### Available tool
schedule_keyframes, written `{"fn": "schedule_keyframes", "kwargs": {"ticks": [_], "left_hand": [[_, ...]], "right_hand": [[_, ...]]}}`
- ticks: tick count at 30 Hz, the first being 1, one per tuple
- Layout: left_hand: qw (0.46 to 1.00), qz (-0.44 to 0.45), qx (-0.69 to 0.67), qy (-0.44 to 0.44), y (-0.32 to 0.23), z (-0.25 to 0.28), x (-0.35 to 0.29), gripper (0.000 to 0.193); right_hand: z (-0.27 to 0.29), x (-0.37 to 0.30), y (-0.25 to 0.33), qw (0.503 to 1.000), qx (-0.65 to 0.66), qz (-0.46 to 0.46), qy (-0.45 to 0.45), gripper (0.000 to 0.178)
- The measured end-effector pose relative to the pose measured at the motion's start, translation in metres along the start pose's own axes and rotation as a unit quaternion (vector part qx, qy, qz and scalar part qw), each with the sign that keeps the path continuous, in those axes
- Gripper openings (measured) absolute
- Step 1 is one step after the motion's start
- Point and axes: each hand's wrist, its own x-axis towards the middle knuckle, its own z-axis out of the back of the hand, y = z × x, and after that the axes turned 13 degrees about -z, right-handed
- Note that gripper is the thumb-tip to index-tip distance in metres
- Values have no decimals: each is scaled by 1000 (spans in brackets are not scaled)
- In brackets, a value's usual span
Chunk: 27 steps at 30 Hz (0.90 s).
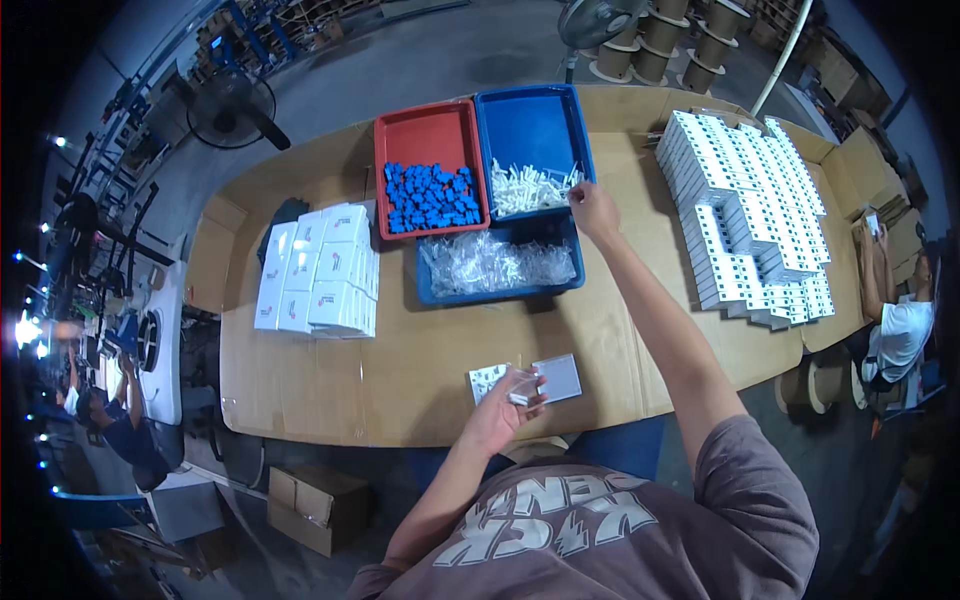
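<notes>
Close to the table's front edge, my left hand (497, 414) is palm up, its fingers curled round a small clear plastic bag (521, 386). Something white shows at the bag; I cannot make out its kind. Beside this hand lie an open white box part (487, 380) with small pieces in it and a flat pale square piece (557, 377) with a white border. My right hand (593, 208) reaches to the right rim of a blue tray (530, 120) holding a heap of small white plastic pieces (530, 190). Its fingers are pinched together, and what they hold is hidden.
Left of that tray stands a red tray (425, 130) of blue plastic parts (430, 197). A blue bin (430, 293) of clear bags (500, 262) sits nearer. White boxes are stacked at left (318, 270) and right (745, 215). Fans and other people are around the cardboard-covered table (410, 390).
</notes>
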Motion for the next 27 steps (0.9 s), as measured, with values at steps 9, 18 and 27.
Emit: {"fn": "schedule_keyframes", "kwargs": {"ticks": [9, 18, 27], "left_hand": [[1000, -9, 0, 13, -6, 11, 8, 44], [1000, -21, 3, -6, -18, 14, 15, 46], [1000, -29, 4, 6, -25, 1, 11, 46]], "right_hand": [[-42, 64, 14, 977, -158, 131, -64, 12], [-58, 69, 19, 946, -259, 176, -91, 15], [8, 41, 73, 780, 567, -138, 224, 17]]}}
